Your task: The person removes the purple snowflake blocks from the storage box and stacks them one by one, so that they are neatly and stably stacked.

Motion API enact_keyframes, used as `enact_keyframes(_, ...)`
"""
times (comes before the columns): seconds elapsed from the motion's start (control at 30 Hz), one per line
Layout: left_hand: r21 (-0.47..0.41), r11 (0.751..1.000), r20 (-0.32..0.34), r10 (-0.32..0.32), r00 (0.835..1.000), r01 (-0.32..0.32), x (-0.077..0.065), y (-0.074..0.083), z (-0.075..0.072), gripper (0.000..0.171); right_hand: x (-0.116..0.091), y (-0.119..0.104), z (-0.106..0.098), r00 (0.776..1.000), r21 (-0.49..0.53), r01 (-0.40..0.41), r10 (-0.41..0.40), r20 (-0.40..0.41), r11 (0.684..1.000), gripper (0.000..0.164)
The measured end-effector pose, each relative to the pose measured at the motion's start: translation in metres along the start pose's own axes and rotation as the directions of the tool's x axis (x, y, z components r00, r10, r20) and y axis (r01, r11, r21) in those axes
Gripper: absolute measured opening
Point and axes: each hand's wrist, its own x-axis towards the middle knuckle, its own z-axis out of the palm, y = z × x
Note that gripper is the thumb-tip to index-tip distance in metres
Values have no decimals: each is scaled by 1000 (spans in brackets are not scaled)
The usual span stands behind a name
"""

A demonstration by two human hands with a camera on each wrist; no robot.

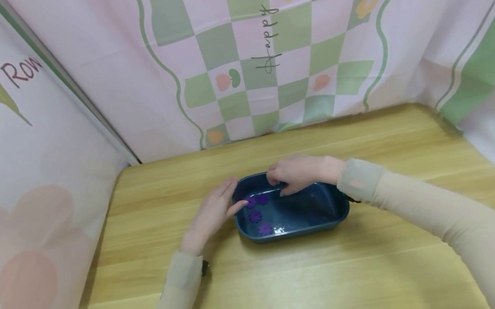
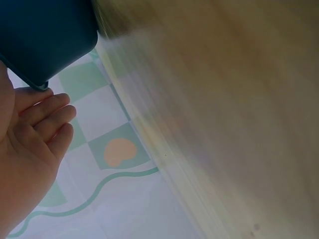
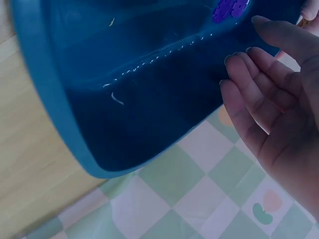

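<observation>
A dark blue rectangular basin [image 1: 295, 232] with rounded corners sits on the wooden table. Several purple flower-shaped pieces [image 1: 255, 216] lie at the left end of its floor; part of that group [image 3: 223, 10] also shows in the right wrist view. My left hand [image 1: 211, 216] is at the basin's left end, its thumb reaching over the rim and its fingers extended along the outside. In the left wrist view those fingers [image 2: 50, 112] are loosely bent beside the rim. My right hand [image 1: 300, 172] hovers over the far side of the basin, fingers slightly bent and holding nothing.
The wooden table [image 1: 268, 290] extends around the basin on all sides. A printed curtain [image 1: 254, 41] with green and pink checks hangs at its back edge. Another printed cloth [image 1: 45, 216] borders the left side.
</observation>
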Motion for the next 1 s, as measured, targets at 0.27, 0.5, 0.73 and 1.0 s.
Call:
enact_keyframes(0.27, -12, 1000, 2, -12, 1000, 12, 0, 0, 1, 68, 8, -6, 4, 999, 5, 23, -23, 33, 1000, 28)
enact_keyframes(0.5, -15, 1000, 0, -7, 1000, 7, 0, 0, 1, 68, 13, -8, 6, 999, 19, 23, -23, 46, 1000, 27)
enact_keyframes(0.73, -7, 1000, -2, -4, 1000, 4, 0, 1, 0, 68, 17, -10, 7, 997, 9, 44, -45, 56, 999, 27)
enact_keyframes(1.0, 13, 1000, -5, 3, 1000, -3, 1, 1, 0, 68, 25, -13, 10, 994, -17, 54, -52, 101, 998, 27)
